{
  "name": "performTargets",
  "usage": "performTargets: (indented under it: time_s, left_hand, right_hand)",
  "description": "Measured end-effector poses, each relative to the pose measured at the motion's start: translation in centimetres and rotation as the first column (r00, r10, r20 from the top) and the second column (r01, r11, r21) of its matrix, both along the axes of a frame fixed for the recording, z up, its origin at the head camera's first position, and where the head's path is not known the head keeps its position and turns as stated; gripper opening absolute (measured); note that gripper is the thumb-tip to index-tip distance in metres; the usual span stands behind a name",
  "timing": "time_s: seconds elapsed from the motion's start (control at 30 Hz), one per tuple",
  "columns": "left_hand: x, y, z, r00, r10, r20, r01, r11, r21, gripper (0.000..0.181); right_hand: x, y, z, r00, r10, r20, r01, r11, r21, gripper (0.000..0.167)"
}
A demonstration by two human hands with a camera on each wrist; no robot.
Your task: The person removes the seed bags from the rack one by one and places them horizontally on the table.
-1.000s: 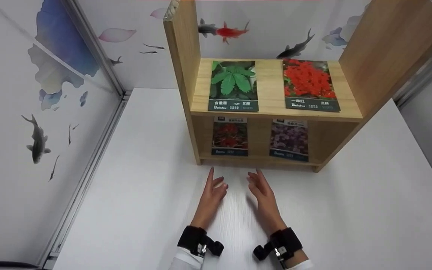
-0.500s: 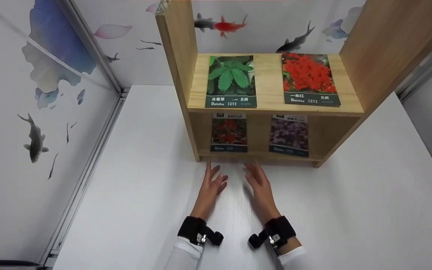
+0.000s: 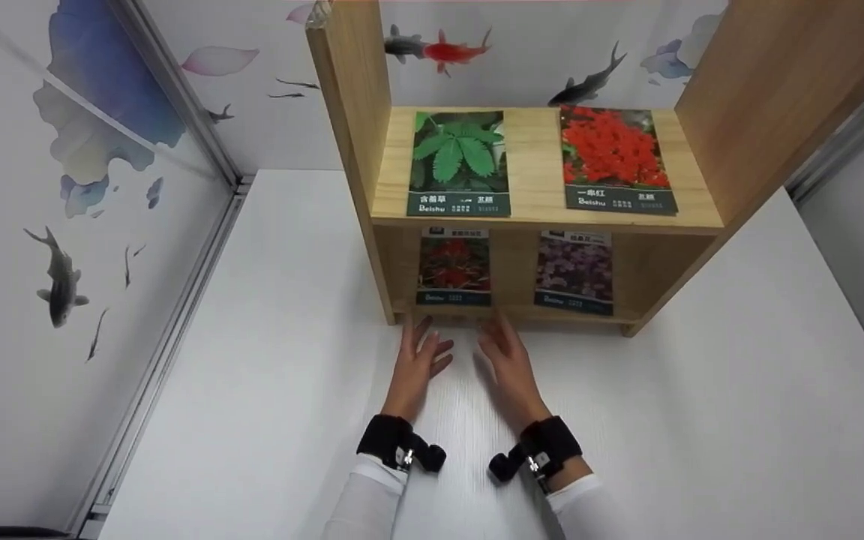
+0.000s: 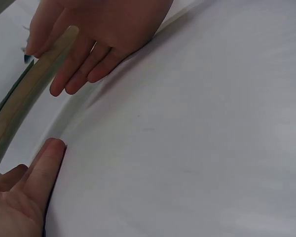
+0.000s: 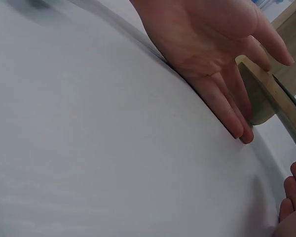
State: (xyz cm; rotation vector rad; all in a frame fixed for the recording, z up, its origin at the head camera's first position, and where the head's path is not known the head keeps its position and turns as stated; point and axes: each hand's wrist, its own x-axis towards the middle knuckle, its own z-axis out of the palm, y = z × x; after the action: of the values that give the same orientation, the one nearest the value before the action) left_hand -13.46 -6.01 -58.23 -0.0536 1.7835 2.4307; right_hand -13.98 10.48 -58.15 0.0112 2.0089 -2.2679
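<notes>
Lower shelf (image 3: 513, 289) shadowed; wrist views dim, soft.

Tan wood-grained shelf (image 3: 533, 166), green-leafed packet (image 3: 460, 159) (dark-banded)

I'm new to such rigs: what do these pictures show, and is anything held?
No machine: just a person's bare left hand and bare right hand. The wide pictures come from a head-worn camera, the close ones from cameras on the black wristbands. A pale wooden shelf unit stands on a white table. It bears a flat green-leaf packet and bright red-flower packet above, a dark red-flower packet and purple-flower packet below. Both hands are near its bottom front edge, apparently holding nothing.
</notes>
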Motion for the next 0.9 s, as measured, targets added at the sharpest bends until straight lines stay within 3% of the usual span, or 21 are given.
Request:
performTargets:
  time_s: [0.13,0.23,0.33,0.53,0.67,0.8,0.9]
  left_hand:
    - [-0.5,0.0,0.1,0.999,0.029,0.036,-0.028,0.999,-0.022,0.074]
    - [-0.9,0.0,0.4,0.996,0.044,0.080,-0.042,0.998,-0.037,0.076]
    - [-1.4,0.0,0.7,0.991,0.044,0.125,-0.037,0.998,-0.058,0.077]
    - [-2.3,-0.3,1.4,0.981,0.041,0.191,-0.025,0.996,-0.080,0.072]
    - [-2.5,-0.3,2.8,0.982,0.008,0.190,0.005,0.998,-0.066,0.065]
    - [-2.5,-0.4,4.4,0.980,-0.009,0.201,0.035,0.991,-0.126,0.059]
    - [-2.8,-0.6,4.9,0.975,-0.016,0.222,0.058,0.982,-0.181,0.058]
  right_hand:
    - [-0.2,-0.4,0.5,0.999,-0.018,0.038,0.016,0.999,0.043,0.063]
    - [-0.6,-0.5,0.9,0.997,-0.040,0.059,0.031,0.989,0.147,0.065]
    - [-0.9,-0.5,1.4,0.994,-0.053,0.097,0.034,0.981,0.192,0.067]
    - [-1.7,-0.8,1.9,0.993,-0.026,0.117,0.009,0.990,0.140,0.068]
    - [-2.3,-0.8,2.2,0.994,-0.041,0.101,0.031,0.995,0.095,0.064]
    - [-2.6,-0.9,2.8,0.991,-0.043,0.126,0.037,0.998,0.052,0.064]
    - [-2.8,-1.1,3.6,0.990,-0.026,0.137,0.028,0.999,-0.018,0.064]
